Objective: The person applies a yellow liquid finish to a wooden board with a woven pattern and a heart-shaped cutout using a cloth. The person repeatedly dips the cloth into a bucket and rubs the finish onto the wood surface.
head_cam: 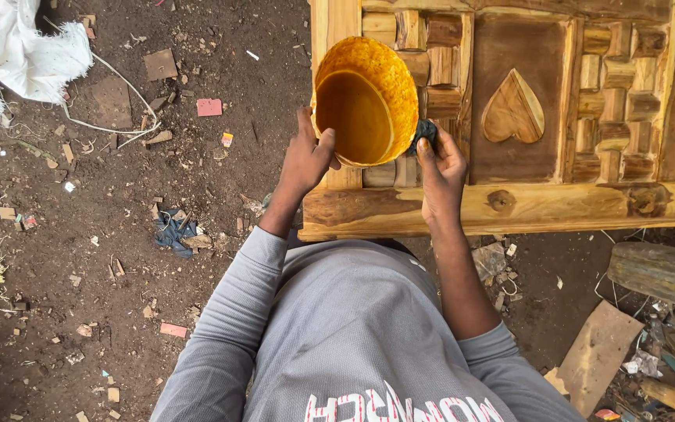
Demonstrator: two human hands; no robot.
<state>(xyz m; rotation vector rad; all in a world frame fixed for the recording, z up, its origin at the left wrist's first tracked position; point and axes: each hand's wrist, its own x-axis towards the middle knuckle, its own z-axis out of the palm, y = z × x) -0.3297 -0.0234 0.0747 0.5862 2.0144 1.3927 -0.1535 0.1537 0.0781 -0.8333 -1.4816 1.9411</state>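
At the far left, a white cloth point(17, 47) is lying bunched on the dirt floor point(119, 234), with thin white cord trailing away from it. Scraps of wood, paper and a small blue rag point(172, 233) are lying scattered over the soil further in.

Moving right, the person in a grey long-sleeved shirt point(353, 336) is reaching forward with both arms. The left hand point(306, 160) is gripping the lower left rim of a yellow bowl point(365, 101), thumb curled over the edge and fingers behind it. The bowl is being held tilted, its mouth facing the camera, with amber liquid pooling inside it. It is hovering over the near left corner of a carved wooden door point(509, 195).

Just right of the bowl, the right hand point(441, 176) is closing its fingertips around a small dark pad point(423, 131), pressing it against the door's block pattern.

Further right, the door is showing a carved heart point(514, 109) in a dark panel, then more raised blocks. Beyond its right end, a log point(662, 273) and wood offcuts point(599, 352) are lying on the ground.
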